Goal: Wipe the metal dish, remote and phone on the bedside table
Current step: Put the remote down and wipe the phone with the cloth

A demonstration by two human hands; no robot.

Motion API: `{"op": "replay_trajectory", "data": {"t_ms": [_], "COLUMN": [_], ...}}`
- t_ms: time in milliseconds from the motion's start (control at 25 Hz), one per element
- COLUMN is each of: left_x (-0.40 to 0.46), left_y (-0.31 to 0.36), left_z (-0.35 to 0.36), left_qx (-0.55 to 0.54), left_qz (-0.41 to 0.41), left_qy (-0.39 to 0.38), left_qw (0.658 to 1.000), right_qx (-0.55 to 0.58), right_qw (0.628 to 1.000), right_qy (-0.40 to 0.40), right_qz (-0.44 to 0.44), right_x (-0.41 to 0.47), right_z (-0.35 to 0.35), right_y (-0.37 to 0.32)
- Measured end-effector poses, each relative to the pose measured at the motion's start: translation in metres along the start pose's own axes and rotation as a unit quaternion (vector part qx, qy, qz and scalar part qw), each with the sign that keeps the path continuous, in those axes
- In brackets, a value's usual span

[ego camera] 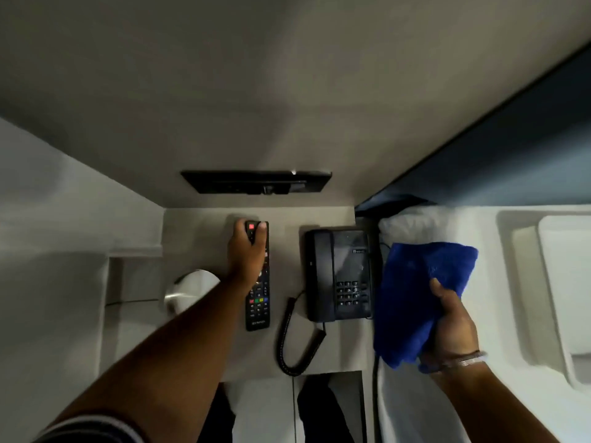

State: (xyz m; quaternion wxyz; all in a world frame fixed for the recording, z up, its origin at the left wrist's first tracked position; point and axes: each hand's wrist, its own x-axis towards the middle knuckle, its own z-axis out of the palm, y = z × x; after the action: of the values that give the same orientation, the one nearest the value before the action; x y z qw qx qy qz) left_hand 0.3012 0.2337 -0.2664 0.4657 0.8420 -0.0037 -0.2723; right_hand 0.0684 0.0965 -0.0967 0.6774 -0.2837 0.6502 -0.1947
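A long black remote (258,298) lies lengthwise on the pale bedside table (198,225). My left hand (246,251) rests over its far end, fingers curled around the top by the red button. A black corded phone (339,273) sits to the right of the remote, handset on its cradle, coiled cord (292,343) trailing toward the table's near edge. A round metal dish (188,290) sits at the table's left edge, partly hidden by my left forearm. My right hand (451,324) holds a bunched blue cloth (415,289) just right of the phone, over the bed's edge.
A black panel (256,182) is set in the wall behind the table. White bedding with a pillow (415,223) lies to the right, under a dark headboard (511,161). A white wall (64,219) closes the left side. My dark trouser legs (323,407) show below.
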Motion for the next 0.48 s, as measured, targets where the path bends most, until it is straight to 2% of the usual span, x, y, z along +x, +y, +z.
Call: {"op": "replay_trajectory", "data": {"t_ms": [80, 200, 280, 400, 480], "left_x": [0.014, 0.023, 0.022, 0.022, 0.013], "left_y": [-0.012, -0.026, -0.034, -0.040, -0.031], "left_z": [0.020, 0.038, 0.046, 0.043, 0.047], "left_qx": [0.027, 0.075, 0.201, 0.344, 0.336], "left_qz": [0.045, 0.080, 0.094, 0.084, 0.118], "left_qy": [0.011, 0.045, 0.087, 0.135, 0.157], "left_qw": [0.999, 0.993, 0.971, 0.926, 0.921], "right_qx": [-0.064, -0.121, -0.177, -0.262, -0.399], "right_qw": [0.997, 0.989, 0.973, 0.919, 0.851], "right_qy": [0.013, -0.023, -0.043, -0.067, -0.060], "right_qz": [-0.041, -0.083, -0.145, -0.285, -0.336], "right_x": [0.024, 0.058, 0.074, 0.102, 0.127], "right_z": [-0.005, -0.008, -0.003, 0.011, 0.023], "right_y": [0.012, 0.027, 0.034, 0.041, 0.048]}}
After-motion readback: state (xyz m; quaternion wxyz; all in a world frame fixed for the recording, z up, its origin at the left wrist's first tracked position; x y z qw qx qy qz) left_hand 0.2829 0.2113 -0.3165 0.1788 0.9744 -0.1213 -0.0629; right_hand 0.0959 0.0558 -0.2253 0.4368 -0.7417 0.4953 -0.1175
